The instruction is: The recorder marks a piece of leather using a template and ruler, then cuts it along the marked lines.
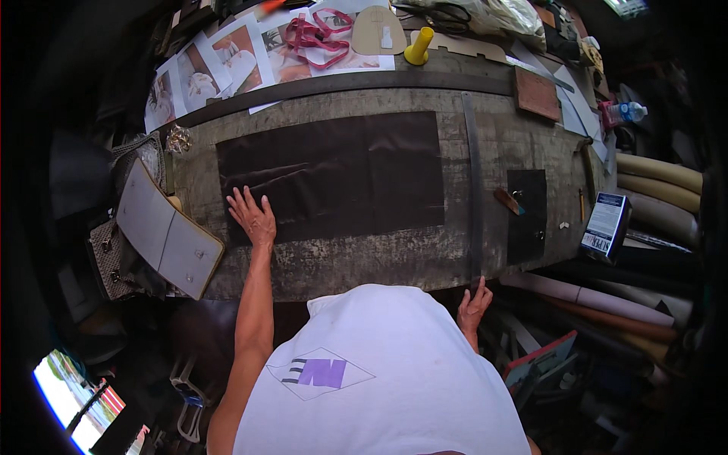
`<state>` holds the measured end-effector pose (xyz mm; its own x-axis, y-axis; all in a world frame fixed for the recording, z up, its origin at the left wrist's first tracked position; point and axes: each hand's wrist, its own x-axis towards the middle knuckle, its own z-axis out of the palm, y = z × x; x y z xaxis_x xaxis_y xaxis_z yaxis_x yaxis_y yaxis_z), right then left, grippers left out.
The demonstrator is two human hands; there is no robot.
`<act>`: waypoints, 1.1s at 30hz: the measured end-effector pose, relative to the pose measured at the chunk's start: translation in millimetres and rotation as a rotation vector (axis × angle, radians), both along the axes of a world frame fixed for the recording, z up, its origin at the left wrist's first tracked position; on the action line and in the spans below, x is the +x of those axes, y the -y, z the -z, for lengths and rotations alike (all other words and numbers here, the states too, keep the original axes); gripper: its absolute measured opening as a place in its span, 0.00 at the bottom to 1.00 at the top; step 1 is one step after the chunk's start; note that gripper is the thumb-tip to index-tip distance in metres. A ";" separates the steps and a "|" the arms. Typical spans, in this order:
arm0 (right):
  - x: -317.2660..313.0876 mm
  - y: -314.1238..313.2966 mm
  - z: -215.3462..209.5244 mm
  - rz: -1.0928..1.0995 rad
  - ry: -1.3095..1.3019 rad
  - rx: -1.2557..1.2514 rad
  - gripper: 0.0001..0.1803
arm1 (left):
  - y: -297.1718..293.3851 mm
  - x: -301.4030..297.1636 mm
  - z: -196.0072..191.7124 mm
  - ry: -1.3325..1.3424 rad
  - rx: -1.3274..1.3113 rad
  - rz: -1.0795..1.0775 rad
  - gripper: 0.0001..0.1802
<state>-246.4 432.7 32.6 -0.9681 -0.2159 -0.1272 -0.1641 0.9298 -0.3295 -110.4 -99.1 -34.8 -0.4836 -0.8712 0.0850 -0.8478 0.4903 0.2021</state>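
A dark brown sheet (341, 178), leather-like and creased in places, lies flat across the worktable (364, 262). Over its lower left part my left hand (254, 218) rests palm down, fingers spread. To the right of the sheet, apart from it, a long dark metal ruler (473, 189) runs from the far side to the near table edge. My right hand (473, 307) is at the ruler's near end, with thumb and fingers closed about it. Part of that grip is too small to make out.
Right of the ruler are a smaller black piece (527, 235), a wooden-handled tool (508, 201) and a box (605, 226). Rolls of material (660, 174) lie beyond. Printed pictures (273, 57), pink straps (318, 38) and a yellow cone (418, 47) are at the back; a pale panel (171, 227) leans left.
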 end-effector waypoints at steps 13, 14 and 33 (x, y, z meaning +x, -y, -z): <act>-116.0 203.8 -11.7 -0.039 0.241 -0.324 0.30 | 16.8 37.9 2.9 0.041 -0.023 -0.032 0.32; -117.2 205.1 -3.6 -0.119 0.109 -0.217 0.31 | 16.3 37.6 0.5 0.043 -0.026 -0.020 0.33; -127.9 321.8 38.6 -0.821 -0.039 -0.035 0.34 | -14.6 -89.5 -21.1 0.039 0.151 0.479 0.37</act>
<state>-374.3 110.9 -6.0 -0.5034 -0.8606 -0.0770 -0.7994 0.4977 -0.3364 -199.9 -84.5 -13.8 -0.8326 -0.5516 -0.0506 -0.5427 0.7941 0.2736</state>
